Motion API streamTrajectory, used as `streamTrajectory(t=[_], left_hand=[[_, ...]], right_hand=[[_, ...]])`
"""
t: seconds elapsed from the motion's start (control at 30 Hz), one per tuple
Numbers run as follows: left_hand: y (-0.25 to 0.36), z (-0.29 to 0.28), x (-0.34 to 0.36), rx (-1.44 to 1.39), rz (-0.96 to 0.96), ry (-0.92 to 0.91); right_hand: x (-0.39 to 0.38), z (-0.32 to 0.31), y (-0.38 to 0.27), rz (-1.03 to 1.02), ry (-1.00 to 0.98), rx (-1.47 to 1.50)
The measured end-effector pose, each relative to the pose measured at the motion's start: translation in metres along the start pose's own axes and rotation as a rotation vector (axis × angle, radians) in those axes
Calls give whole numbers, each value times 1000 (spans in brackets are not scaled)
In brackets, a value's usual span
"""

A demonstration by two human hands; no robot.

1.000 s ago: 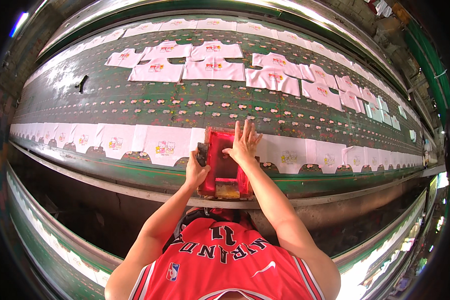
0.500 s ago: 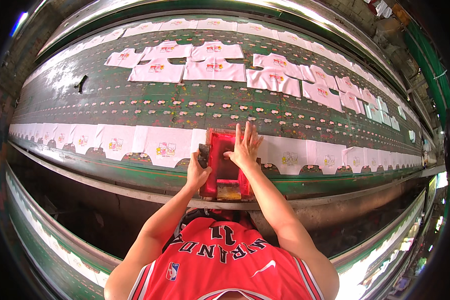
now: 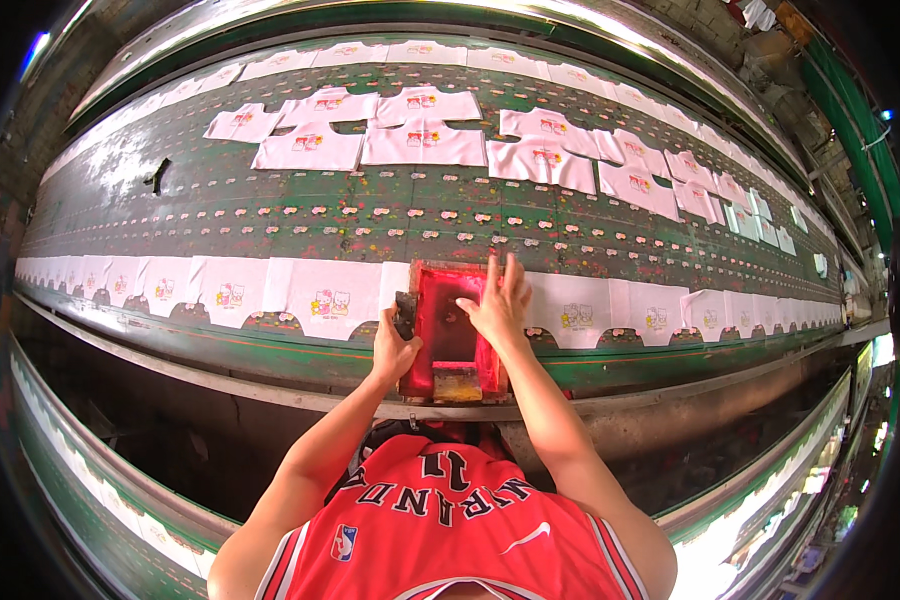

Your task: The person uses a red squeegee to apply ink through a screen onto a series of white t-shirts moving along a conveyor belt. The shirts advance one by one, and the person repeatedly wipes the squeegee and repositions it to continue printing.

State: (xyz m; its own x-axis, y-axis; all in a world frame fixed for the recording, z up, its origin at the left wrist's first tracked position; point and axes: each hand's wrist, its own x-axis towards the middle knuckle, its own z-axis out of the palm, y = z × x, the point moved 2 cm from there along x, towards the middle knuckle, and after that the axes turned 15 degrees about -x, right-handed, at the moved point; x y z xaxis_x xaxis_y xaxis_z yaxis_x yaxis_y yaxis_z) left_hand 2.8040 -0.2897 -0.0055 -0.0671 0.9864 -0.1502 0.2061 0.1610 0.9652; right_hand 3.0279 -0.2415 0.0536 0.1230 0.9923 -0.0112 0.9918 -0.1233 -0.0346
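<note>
A red-stained screen-printing frame (image 3: pixel 417 335) lies over the row of white printed fabric pieces (image 3: pixel 310 295) along the near edge of the green table. My left hand (image 3: pixel 394 350) is closed round a dark block (image 3: pixel 405 316) at the frame's left side. My right hand (image 3: pixel 498 310) touches the frame's upper right part, fingers apart and slightly bent, thumb stretched over the dark middle. Pieces on both sides of the frame carry small cartoon prints, some fainter at the right. What lies under the frame is hidden.
The long green table (image 3: pixel 250 195) holds more printed white pieces (image 3: pixel 420 140) in middle and far rows, among paint spots. A small black object (image 3: pixel 158 177) lies at its left. A metal rail (image 3: pixel 620 400) runs along the near edge; another table (image 3: pixel 100 470) stands behind me. Green netting hangs at right.
My right hand has shifted slightly right and its fingers have bent a little. My left hand and the frame stay nearly in place.
</note>
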Motion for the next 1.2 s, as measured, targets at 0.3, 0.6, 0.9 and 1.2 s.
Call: streamTrajectory(t=[0.3,0.6,0.9,1.2], left_hand=[[-7,1,1,31,52,13],[-3,-1,1,-11,-28,-36],[-3,-2,1,-11,25,-32],[-1,-2,0,-12,34,-18]], right_hand=[[-103,43,82,161,94,384],[-132,-13,63,-88,373,330],[-143,-4,9,-614,13,195],[-105,-8,11,-479,81,325]])
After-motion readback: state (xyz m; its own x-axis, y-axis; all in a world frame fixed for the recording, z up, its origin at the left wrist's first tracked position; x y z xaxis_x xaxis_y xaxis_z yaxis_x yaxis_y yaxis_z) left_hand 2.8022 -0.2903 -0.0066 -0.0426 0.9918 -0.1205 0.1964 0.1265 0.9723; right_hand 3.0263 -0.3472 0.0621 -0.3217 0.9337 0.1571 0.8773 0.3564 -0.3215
